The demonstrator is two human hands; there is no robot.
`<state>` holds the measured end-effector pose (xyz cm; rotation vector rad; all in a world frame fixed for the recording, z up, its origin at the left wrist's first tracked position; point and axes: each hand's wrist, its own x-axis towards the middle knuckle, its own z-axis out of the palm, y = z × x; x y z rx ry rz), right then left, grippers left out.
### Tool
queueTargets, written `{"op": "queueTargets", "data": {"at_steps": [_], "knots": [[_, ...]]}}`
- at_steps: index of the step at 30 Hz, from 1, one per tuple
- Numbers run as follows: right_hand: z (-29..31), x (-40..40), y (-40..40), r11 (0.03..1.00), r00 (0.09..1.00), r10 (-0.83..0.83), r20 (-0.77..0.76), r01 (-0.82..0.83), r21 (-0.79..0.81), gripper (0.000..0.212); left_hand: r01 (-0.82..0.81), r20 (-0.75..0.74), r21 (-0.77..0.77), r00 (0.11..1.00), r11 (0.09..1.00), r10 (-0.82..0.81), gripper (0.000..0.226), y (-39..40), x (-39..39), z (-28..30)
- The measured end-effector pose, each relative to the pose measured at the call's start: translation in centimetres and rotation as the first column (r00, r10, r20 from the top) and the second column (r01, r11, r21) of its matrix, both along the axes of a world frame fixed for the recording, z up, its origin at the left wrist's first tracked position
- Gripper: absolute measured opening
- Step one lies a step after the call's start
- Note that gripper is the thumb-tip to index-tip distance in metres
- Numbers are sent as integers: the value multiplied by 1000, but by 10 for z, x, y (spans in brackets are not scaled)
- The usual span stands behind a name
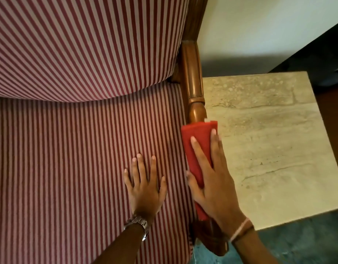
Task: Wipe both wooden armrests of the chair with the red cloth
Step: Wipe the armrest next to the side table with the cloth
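The chair has red and white striped upholstery (69, 149) and a glossy brown wooden right armrest (192, 77) running down the middle right of the view. A folded red cloth (197, 143) lies along the armrest's front half. My right hand (212, 181) presses flat on the cloth, fingers pointing toward the chair back, thumb wrapped on the inner side. My left hand (145, 185) rests flat on the striped seat beside the armrest, fingers spread, holding nothing. A metal watch is on the left wrist. The left armrest is out of view.
A beige stone-topped side table (269, 140) stands directly right of the armrest, nearly touching it. A pale wall (250, 25) is behind. Dark furniture (326, 54) fills the upper right corner. Teal carpet (297, 244) shows at the bottom right.
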<state>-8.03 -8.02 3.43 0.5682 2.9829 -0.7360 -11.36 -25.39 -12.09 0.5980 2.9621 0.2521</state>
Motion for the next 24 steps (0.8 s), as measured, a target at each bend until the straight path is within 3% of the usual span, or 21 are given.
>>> {"op": "queueTargets", "data": {"at_steps": [2, 7, 13, 16, 21, 24], "knots": [[-3, 3, 2, 1000, 999, 29, 17, -29, -1, 100, -17, 9, -1, 1000, 1000, 17, 72, 2, -1, 1], [0, -72, 24, 995, 999, 42, 4, -42, 92, 86, -8, -20, -13, 1000, 1000, 8, 74, 1, -3, 2], [-5, 3, 3, 998, 999, 48, 4, -48, 44, 82, -24, -21, 0, 999, 1000, 24, 72, 3, -1, 6], [-8, -3, 9, 998, 998, 61, -2, -61, 26, 77, -25, 7, 6, 1000, 1000, 25, 70, 3, -3, 15], [-4, -44, 24, 997, 999, 36, -30, -38, -64, 70, -167, 195, 214, 973, 962, 126, 61, 11, -12, 54], [-2, -36, 22, 983, 995, -47, -89, 31, -181, 66, -336, 457, 496, 885, 800, 89, 65, 28, -21, 88]]}}
